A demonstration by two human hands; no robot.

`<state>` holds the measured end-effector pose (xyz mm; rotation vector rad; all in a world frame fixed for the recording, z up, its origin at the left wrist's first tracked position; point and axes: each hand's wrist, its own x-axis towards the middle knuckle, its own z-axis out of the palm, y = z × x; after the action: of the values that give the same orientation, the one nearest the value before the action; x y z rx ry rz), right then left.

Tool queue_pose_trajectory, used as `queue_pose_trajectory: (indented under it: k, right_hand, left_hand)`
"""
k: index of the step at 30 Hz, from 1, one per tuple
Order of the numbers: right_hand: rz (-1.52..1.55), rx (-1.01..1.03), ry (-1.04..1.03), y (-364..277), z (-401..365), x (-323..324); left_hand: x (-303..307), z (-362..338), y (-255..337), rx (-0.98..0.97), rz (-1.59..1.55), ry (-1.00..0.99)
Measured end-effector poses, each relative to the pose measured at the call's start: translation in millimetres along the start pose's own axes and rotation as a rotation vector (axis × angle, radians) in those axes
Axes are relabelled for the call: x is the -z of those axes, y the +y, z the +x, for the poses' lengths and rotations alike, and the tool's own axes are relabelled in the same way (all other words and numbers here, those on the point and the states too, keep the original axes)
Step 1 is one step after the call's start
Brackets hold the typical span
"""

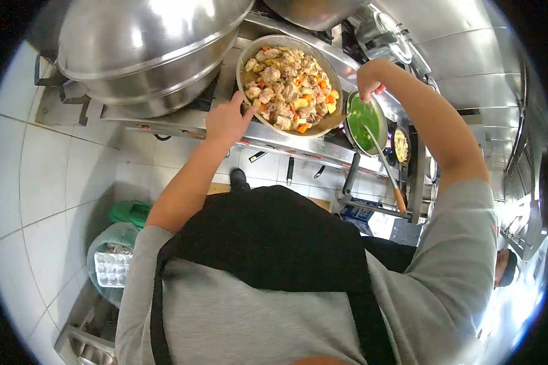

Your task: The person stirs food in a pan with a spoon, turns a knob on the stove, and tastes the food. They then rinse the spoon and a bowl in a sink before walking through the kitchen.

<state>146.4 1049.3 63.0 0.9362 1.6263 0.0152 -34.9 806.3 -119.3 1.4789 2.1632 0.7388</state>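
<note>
A wide pan [245, 67] heaped with cooked meat chunks, carrots and potato-like pieces [292, 88] sits on the stove. My left hand [227, 118] is at its near left rim, thumb and forefinger around the edge; the other fingers are partly hidden. To the right, my right hand [373, 79] hangs with curled fingers over a pot [380, 112] of bright green liquid [362, 118]. Whatever those fingers may hold is hidden. A long-handled utensil with a wooden grip [399, 199] leans in the green liquid, its head submerged, apart from my right hand.
A large domed steel vessel [146, 48] stands on the left burner. Beyond the green pot is a small pan of pale food [401, 146]. Metal lidded pots [380, 33] stand at the back right. An egg tray [112, 269] lies in a bin at lower left. Another person [504, 267] is far right.
</note>
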Motion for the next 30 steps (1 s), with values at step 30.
queue_pose_trajectory:
  k: [30]
  right_hand:
    - [0.860, 0.002, 0.722, -47.1, 68.1, -173.2]
  left_hand:
    - [-25.9, 1.2, -15.8, -0.362, 0.031, 0.151]
